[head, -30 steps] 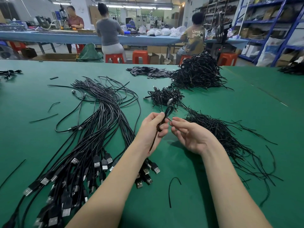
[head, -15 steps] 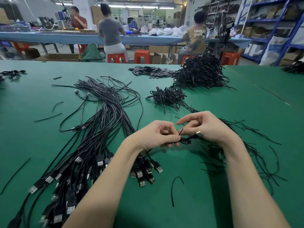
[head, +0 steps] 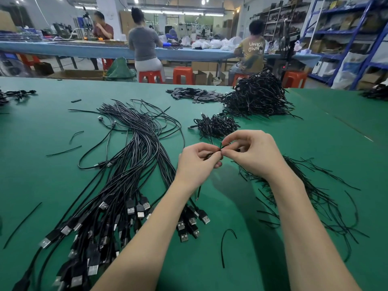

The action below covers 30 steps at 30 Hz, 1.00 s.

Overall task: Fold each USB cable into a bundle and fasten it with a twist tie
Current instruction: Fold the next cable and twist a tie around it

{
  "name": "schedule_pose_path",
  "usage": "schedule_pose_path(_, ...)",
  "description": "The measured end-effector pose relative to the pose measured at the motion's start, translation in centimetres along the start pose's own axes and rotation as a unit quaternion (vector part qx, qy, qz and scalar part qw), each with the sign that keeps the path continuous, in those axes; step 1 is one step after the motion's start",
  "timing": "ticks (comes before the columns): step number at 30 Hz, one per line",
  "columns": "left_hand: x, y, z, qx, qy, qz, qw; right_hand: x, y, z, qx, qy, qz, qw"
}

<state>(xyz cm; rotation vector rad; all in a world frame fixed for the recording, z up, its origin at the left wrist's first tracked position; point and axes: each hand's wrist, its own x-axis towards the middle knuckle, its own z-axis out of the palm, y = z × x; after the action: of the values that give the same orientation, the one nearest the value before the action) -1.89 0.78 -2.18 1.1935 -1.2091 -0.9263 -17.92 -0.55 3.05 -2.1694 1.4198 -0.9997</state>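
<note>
Cable bundle sits mid-counter, lifted off the green counter between both hands, mostly hidden by fingers. Left hand grip: fingers curled round the bundle, one cable end hanging below the wrist. Right hand grip: thumb and forefinger pinch the twist tie right at the bundle, tips of both hands touching. Just right of the hands, under the right forearm, a spread of loose twist ties runs toward the near right edge; one stray tie lies curved between the forearms. Left of the hands, loose USB cables fan from mid-counter to the near left corner, plugs toward the near edge. Beyond the hands, a small heap of tied bundles, then a big heap at the far edge.
</note>
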Motion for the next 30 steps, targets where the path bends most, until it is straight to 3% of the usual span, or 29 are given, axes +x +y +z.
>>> schedule_pose_path(3, -0.4, -0.2, 0.3, 0.167, 0.038, 0.158, 0.973, 0.0, 0.2, -0.5, 0.005, -0.024, 0.015, 1.000)
schedule_pose_path(5, -0.7, 0.0, 0.4, 0.209, 0.034, 0.224, 0.951, 0.0, 0.3, -0.6, 0.035, -0.014, 0.021, 0.999)
schedule_pose_path(10, -0.4, 1.0, 0.1, 0.250, 0.030, 0.286, 0.924, -0.3, 0.7, -0.1, 0.243, -0.007, 0.068, 0.968)
schedule_pose_path(14, -0.3, 1.8, -0.1, 0.263, 0.009, 0.287, 0.921, -0.3, 0.9, 0.0, 0.310, 0.011, 0.073, 0.948)
schedule_pose_path(17, -0.5, 2.1, 0.3, 0.212, -0.013, 0.227, 0.950, -0.2, 1.0, 0.1, 0.243, 0.049, 0.060, 0.967)
schedule_pose_path(20, -0.1, 2.7, 0.3, -0.020, -0.052, 0.033, 0.998, -0.4, 0.6, 0.4, 0.157, 0.101, -0.004, 0.982)
schedule_pose_path(22, 0.4, 3.0, -0.4, -0.198, -0.055, -0.105, 0.973, -0.5, 0.0, 0.8, 0.135, 0.102, -0.049, 0.984)
schedule_pose_path(24, 0.5, 3.0, -1.0, -0.300, -0.056, -0.193, 0.933, -0.6, -0.6, 1.4, 0.124, 0.088, -0.074, 0.986)
schedule_pose_path(27, 0.4, 3.0, -1.2, -0.371, -0.065, -0.223, 0.899, -0.5, -1.2, 1.6, 0.120, 0.093, -0.082, 0.985)
schedule_pose_path(30, 0.4, 3.1, -1.1, -0.376, -0.070, -0.147, 0.912, -0.6, -1.5, 1.6, 0.192, 0.115, -0.044, 0.974)
